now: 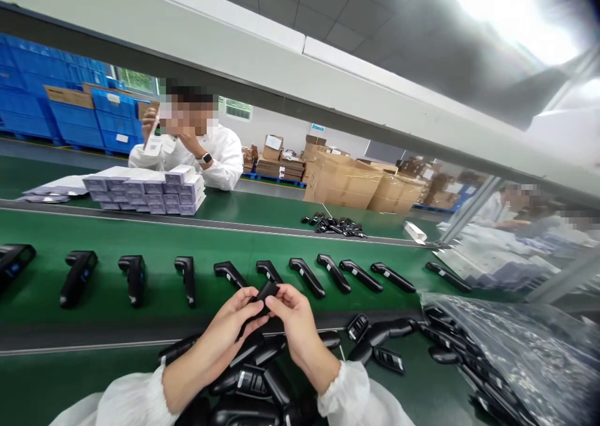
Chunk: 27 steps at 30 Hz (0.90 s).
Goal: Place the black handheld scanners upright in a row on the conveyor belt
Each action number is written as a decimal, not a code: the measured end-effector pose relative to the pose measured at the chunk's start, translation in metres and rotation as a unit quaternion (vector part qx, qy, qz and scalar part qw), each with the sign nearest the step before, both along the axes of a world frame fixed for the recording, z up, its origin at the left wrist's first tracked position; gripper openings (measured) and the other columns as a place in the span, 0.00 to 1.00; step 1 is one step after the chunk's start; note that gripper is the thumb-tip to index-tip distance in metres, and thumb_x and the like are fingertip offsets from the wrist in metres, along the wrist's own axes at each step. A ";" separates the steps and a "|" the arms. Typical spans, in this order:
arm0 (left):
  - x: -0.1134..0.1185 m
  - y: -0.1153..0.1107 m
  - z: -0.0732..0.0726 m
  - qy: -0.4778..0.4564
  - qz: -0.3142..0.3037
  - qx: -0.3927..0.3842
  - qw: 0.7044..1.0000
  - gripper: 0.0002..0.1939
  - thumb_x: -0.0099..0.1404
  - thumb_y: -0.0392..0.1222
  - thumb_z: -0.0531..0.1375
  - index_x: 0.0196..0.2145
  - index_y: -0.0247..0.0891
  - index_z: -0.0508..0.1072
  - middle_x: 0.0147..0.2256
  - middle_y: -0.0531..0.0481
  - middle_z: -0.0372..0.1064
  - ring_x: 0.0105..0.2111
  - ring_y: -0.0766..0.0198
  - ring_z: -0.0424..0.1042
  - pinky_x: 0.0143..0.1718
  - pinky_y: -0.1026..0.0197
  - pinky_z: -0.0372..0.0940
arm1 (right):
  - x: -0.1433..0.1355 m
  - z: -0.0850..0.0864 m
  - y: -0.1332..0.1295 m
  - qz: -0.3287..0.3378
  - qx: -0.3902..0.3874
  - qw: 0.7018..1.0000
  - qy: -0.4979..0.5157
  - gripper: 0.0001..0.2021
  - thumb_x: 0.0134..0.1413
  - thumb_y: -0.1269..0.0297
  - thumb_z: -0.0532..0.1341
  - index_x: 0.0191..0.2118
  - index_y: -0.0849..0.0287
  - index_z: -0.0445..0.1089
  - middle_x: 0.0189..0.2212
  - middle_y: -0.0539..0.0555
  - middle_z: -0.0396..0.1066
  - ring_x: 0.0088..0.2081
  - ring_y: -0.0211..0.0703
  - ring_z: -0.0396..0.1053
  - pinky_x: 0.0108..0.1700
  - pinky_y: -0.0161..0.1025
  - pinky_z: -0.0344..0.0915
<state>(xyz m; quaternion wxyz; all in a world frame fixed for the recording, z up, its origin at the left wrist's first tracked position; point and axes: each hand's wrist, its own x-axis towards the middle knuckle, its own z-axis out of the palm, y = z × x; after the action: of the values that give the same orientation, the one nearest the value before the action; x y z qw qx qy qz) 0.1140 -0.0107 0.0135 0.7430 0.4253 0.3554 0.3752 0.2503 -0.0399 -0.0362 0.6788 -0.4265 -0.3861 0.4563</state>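
Observation:
A black plastic handheld part (267,290) is held up between both hands, over the near edge of the green belt. My left hand (233,318) grips it from the left, thumb and fingers closed on it. The fingers of my right hand (294,317) pinch its other end, with the thumb on top. Much of the part is hidden by the fingers. Beneath my hands lies a pile of similar black parts (250,381), some showing ribbed faces. Beyond them, a row of angled black devices (306,277) rests on the belt, several with small white labels.
At the right, a clear plastic bag (529,351) holds more black parts. Across the belt (262,238), a person in white sits behind stacked small boxes (150,192). Small black pieces (340,225) lie heaped there. A grey beam (281,57) crosses overhead. Other people are at the right.

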 end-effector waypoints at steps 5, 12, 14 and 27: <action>-0.001 0.000 0.007 0.146 0.023 0.075 0.986 0.14 0.56 0.51 0.68 0.34 0.43 0.70 0.29 0.56 0.62 0.30 0.63 0.66 0.26 0.66 0.64 | 0.027 -0.001 0.010 -0.025 -0.041 0.999 -0.022 0.22 0.49 0.59 0.66 0.51 0.57 0.74 0.38 0.53 0.75 0.38 0.44 0.71 0.43 0.42 0.68; -0.009 0.008 0.023 0.084 0.053 0.010 0.995 0.12 0.55 0.43 0.62 0.39 0.44 0.74 0.36 0.53 0.66 0.37 0.59 0.68 0.35 0.61 0.64 | 0.076 -0.025 0.021 -0.080 -0.099 0.809 -0.573 0.24 0.60 0.71 0.56 0.62 0.53 0.66 0.53 0.58 0.71 0.54 0.49 0.68 0.55 0.45 0.64; -0.008 0.008 0.027 0.091 0.040 0.040 0.994 0.13 0.52 0.42 0.64 0.39 0.44 0.75 0.36 0.53 0.67 0.36 0.58 0.68 0.37 0.61 0.64 | 0.074 -0.031 0.022 -0.092 -0.129 0.747 -0.646 0.26 0.63 0.71 0.54 0.66 0.55 0.59 0.51 0.61 0.72 0.53 0.52 0.69 0.52 0.46 0.65; -0.005 0.013 0.008 -0.052 0.074 -0.038 0.995 0.10 0.55 0.29 0.67 0.26 0.38 0.69 0.31 0.54 0.65 0.41 0.61 0.71 0.54 0.52 0.69 | 0.071 -0.011 0.022 -0.188 -0.086 0.780 -0.590 0.17 0.65 0.57 0.57 0.54 0.59 0.71 0.51 0.63 0.71 0.53 0.56 0.65 0.54 0.52 0.62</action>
<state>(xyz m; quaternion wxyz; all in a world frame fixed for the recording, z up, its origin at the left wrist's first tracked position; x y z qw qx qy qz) 0.1091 0.0019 0.0211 0.7463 0.3489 0.3611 0.4369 0.3216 -0.0183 -0.0468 0.3507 -0.7335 -0.5822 0.0094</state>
